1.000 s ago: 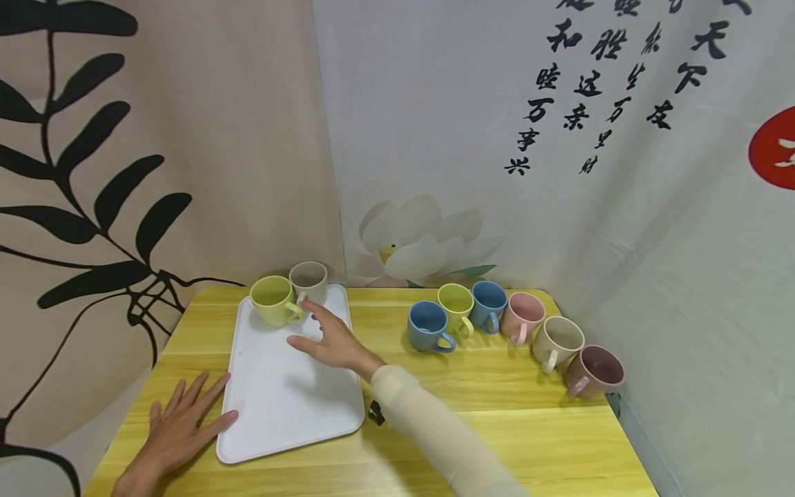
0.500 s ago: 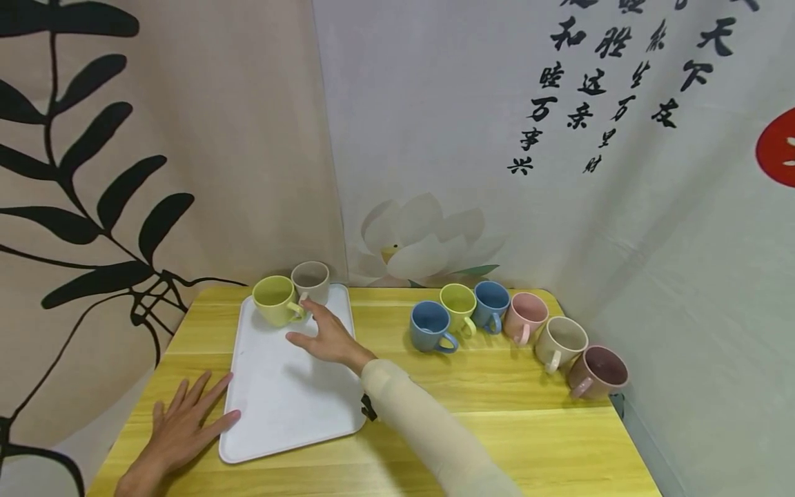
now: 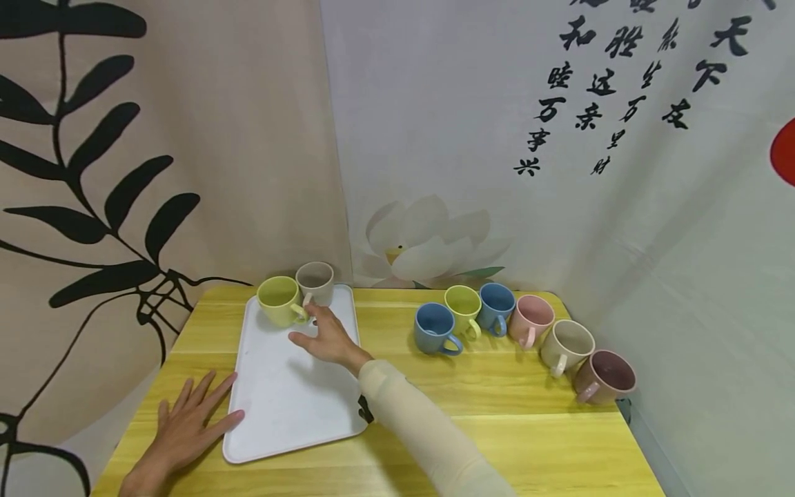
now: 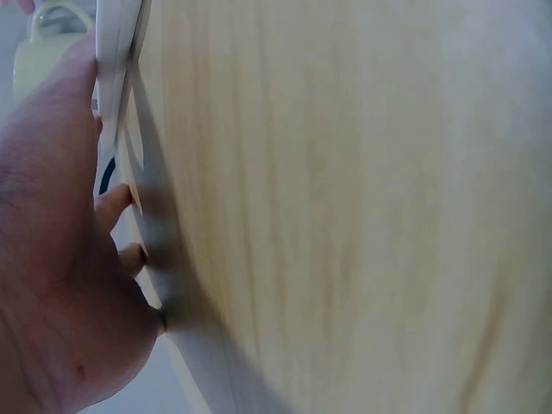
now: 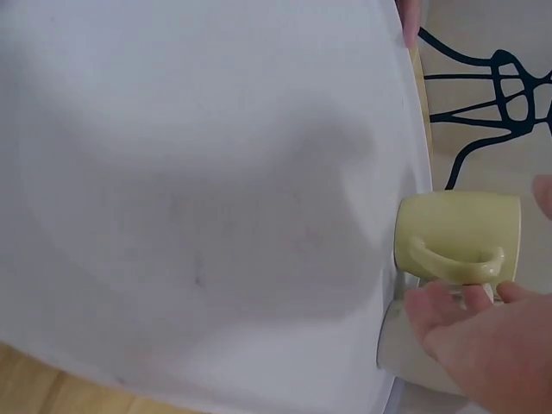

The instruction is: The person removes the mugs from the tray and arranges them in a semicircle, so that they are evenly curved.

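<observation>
A white tray lies on the left of the table. At its far end a yellow-green mug and a greyish-beige mug stand upright side by side. My right hand reaches over the tray, fingers at the beige mug's handle, thumb held apart. In the right wrist view, those fingertips lie right below the yellow-green mug's handle, overlapping the beige mug. My left hand rests on the table with spread fingers, thumb and index fingertips at the tray's left edge.
On the table's right stand a blue mug, a yellow-green mug, another blue mug, a pink mug, a cream mug and a mauve mug. A printed curtain hangs behind the table.
The head view has shifted slightly, so everything sits a little further right. My right forearm has swung a little left, its hand staying by the beige mug. My left hand stays at the tray.
</observation>
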`<action>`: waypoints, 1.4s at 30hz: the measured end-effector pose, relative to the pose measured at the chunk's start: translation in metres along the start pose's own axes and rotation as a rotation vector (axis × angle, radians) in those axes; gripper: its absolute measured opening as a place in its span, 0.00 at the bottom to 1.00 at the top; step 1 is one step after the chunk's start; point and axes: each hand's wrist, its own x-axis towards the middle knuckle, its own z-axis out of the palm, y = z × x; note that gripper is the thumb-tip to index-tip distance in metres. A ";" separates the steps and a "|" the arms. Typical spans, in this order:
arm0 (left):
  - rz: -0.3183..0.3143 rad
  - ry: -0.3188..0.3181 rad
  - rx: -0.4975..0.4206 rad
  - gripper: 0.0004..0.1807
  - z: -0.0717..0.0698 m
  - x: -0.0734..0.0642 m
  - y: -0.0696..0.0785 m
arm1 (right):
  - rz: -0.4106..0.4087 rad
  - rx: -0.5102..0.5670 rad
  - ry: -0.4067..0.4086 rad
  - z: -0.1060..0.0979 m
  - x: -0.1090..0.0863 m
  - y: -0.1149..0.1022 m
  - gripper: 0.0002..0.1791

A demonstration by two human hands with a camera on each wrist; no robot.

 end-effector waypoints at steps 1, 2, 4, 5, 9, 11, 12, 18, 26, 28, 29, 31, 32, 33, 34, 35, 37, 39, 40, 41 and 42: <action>0.003 0.003 0.000 0.51 0.000 0.000 0.000 | -0.011 0.011 0.003 0.001 0.000 0.000 0.37; 0.005 0.005 0.000 0.51 0.000 -0.001 0.000 | -0.023 0.023 0.005 0.003 0.000 0.000 0.35; 0.011 0.009 -0.001 0.51 0.000 -0.001 0.000 | -0.048 0.044 0.009 0.006 0.001 -0.001 0.32; 0.015 0.013 -0.001 0.51 0.000 -0.001 0.000 | -0.057 0.053 0.008 0.008 0.002 -0.002 0.31; 0.023 0.022 -0.003 0.50 0.000 -0.001 0.000 | -0.037 0.127 -0.003 0.015 0.003 -0.004 0.30; 0.022 0.021 -0.002 0.50 0.001 -0.001 0.000 | 0.013 0.203 -0.024 0.018 0.004 -0.006 0.31; 0.019 0.018 -0.002 0.50 0.001 -0.001 0.000 | 0.042 0.250 -0.035 0.020 0.004 -0.006 0.31; 0.007 0.003 -0.007 0.51 0.001 0.001 0.002 | 0.131 0.422 -0.056 0.028 0.004 -0.010 0.26; 0.016 0.008 -0.018 0.51 -0.002 -0.001 0.005 | 0.112 0.280 0.020 0.035 0.002 -0.008 0.17; 0.020 0.010 -0.018 0.50 -0.002 -0.001 0.005 | 0.104 0.233 0.051 0.036 0.002 -0.006 0.16; 0.023 0.012 -0.019 0.50 -0.002 -0.001 0.005 | 0.098 0.211 0.066 0.035 0.001 -0.005 0.15; 0.028 0.015 -0.018 0.50 -0.002 -0.002 0.005 | 0.080 0.172 0.098 0.036 0.001 -0.002 0.13; 0.029 0.015 -0.019 0.50 -0.002 -0.002 0.004 | 0.072 0.164 0.109 0.036 0.000 0.000 0.12; 0.029 0.013 -0.020 0.50 -0.002 -0.002 0.004 | 0.066 0.159 0.119 0.036 -0.001 0.002 0.12; 0.030 0.012 -0.021 0.50 -0.002 -0.002 0.004 | 0.062 0.158 0.130 0.036 -0.002 0.003 0.12; 0.028 0.010 -0.021 0.50 -0.002 -0.001 0.004 | 0.060 0.160 0.137 0.036 -0.003 0.004 0.11; 0.022 0.003 -0.021 0.50 -0.002 -0.001 0.003 | 0.064 0.170 0.146 0.036 -0.005 0.006 0.11; 0.016 -0.001 -0.017 0.51 -0.002 -0.001 0.002 | 0.071 0.178 0.150 0.035 -0.009 0.008 0.12; 0.014 -0.002 -0.014 0.51 -0.002 0.000 0.002 | 0.071 0.179 0.153 0.035 -0.010 0.009 0.12; 0.011 -0.004 -0.012 0.51 -0.002 0.000 0.002 | 0.069 0.180 0.154 0.034 -0.012 0.010 0.12; 0.009 -0.004 -0.009 0.51 -0.002 0.000 0.001 | 0.067 0.182 0.154 0.033 -0.014 0.011 0.12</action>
